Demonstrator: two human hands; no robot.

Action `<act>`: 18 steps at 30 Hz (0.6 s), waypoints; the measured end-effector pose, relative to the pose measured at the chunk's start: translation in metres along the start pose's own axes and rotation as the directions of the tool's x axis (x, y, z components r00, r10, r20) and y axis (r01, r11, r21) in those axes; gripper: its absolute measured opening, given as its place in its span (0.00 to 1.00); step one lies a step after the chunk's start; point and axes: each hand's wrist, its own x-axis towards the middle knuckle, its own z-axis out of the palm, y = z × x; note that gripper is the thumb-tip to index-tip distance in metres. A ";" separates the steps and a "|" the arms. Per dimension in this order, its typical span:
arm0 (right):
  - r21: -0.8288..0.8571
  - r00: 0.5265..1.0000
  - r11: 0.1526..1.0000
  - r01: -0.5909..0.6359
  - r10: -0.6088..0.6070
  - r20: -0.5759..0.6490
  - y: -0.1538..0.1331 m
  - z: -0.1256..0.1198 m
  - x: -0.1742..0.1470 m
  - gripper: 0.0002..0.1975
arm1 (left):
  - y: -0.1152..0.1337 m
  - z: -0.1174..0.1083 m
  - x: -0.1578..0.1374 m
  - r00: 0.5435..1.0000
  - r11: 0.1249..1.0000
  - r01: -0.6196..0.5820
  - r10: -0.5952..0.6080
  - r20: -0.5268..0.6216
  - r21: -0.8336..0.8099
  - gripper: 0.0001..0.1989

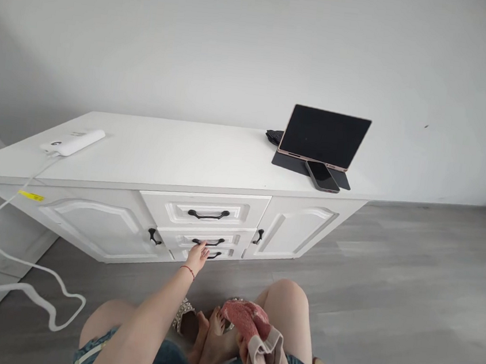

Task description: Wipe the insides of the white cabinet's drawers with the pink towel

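My left hand (197, 256) reaches forward to the white cabinet, its fingers bent at the black handle (216, 242) of the middle drawer (237, 240). That drawer looks closed. Low over my lap, my right hand (247, 361) is closed around what look like red socks (246, 319) with pale cuffs, which hang folded over it. Part of the right hand is hidden behind the fabric.
On the cabinet top (176, 152) stand a tablet (323, 138) and a phone (322, 176), with a dark bundle (274, 136) behind. A white power strip (73, 142) lies left, its cord (34, 265) hanging down. Beaded slippers (185, 309) are near my feet.
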 end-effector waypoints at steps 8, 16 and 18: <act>0.102 0.999 0.994 -0.032 0.031 0.013 0.009 0.012 0.002 0.10 | -0.015 -0.018 -0.021 1.000 0.999 0.016 -0.015 -0.013 0.045 0.13; 0.196 0.996 0.977 -0.083 0.090 -0.026 0.033 0.026 0.000 0.04 | -0.044 -0.055 -0.057 1.000 0.999 -0.011 0.011 -0.006 0.049 0.11; 0.184 0.996 0.980 -0.077 0.086 -0.037 0.038 0.028 -0.001 0.04 | -0.050 -0.064 -0.065 1.000 0.999 -0.017 0.017 -0.004 0.046 0.12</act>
